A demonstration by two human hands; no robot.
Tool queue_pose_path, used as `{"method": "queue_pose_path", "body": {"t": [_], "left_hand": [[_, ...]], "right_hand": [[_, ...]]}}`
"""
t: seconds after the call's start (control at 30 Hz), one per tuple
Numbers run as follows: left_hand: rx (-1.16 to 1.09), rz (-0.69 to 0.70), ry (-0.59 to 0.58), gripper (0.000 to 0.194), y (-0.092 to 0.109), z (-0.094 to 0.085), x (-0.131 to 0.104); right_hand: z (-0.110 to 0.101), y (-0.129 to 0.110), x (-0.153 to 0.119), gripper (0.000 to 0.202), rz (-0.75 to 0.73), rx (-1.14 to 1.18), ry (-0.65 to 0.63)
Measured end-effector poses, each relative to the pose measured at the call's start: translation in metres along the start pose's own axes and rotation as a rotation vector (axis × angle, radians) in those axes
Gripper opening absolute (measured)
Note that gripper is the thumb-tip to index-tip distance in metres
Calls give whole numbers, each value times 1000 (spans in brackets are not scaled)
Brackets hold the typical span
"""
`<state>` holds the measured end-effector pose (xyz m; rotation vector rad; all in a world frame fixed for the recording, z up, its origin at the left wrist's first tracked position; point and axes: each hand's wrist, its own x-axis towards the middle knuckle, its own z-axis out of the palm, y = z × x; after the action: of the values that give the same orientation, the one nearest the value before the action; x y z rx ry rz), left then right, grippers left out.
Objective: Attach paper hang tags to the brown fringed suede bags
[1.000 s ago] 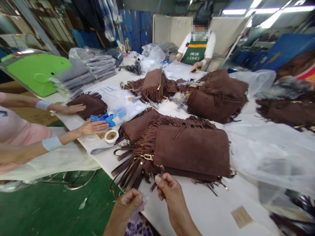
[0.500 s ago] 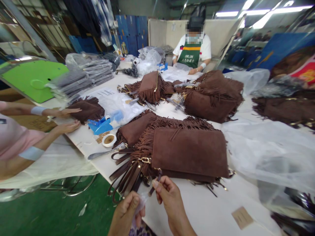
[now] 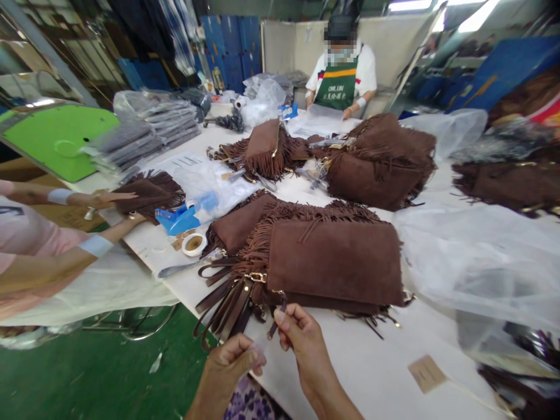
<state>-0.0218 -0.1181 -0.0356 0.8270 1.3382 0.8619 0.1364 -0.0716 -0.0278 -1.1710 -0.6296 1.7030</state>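
Here, strap tab: the right hand [image 3: 301, 338] pinches a short dark strap tab [image 3: 274, 324] between thumb and forefinger; the tab hangs from the gold clasp end of the nearest bag.
Left hand: the left hand [image 3: 230, 364] is closed on a small piece of clear plastic film [image 3: 258, 352], held just beside the tab.
Bag in hand: a brown fringed suede bag [image 3: 335, 262] lies flat at the near edge of the white surface [image 3: 367, 373], its leather straps [image 3: 223, 300] trailing over the edge.
Handling: the suede looks soft and floppy, likely light; the tab is thin and limp, best pinched near its tip. The film seems flimsy and slippery, easy to lose from the fingers.
Where to hold: the bag body would probably lift best by its top fold or by the straps near the gold clasp [image 3: 256, 277], not by the fringe.
Count, near stack: at least two bags, one under the other; more I cannot tell.
Count, other bags: three more brown heaps across the surface, one small one under a co-worker's hand [image 3: 105, 199].
Count, people: two others, one at the left, one at the far end.
Other things: one blue tape dispenser [image 3: 179, 219], one tape roll [image 3: 193, 244], one brown card tag [image 3: 423, 373].
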Motion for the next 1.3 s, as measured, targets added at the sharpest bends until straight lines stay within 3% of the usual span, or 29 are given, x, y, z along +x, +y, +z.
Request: {"method": "queue_pose_path", "body": {"t": [0.27, 0.43, 0.67, 0.87, 1.17, 1.3], "left_hand": [[43, 108, -23, 25, -2, -1, 3], [43, 100, -49, 27, -6, -4, 7], [222, 165, -72, 28, -2, -6, 8], [146, 82, -44, 30, -3, 1, 11], [-137, -61, -10, 39, -3, 26, 18], [-247, -122, 59, 41, -4, 35, 25]], "right_hand": [[3, -1, 2, 35, -5, 23, 21], [0, 5, 4, 35, 0, 15, 11], [-2, 13, 10, 40, -25, 23, 11], [-4, 13, 9, 39, -35, 22, -20], [-5, 20, 13, 44, 44, 34, -13], [-11, 16, 15, 44, 36, -50, -65]]}}
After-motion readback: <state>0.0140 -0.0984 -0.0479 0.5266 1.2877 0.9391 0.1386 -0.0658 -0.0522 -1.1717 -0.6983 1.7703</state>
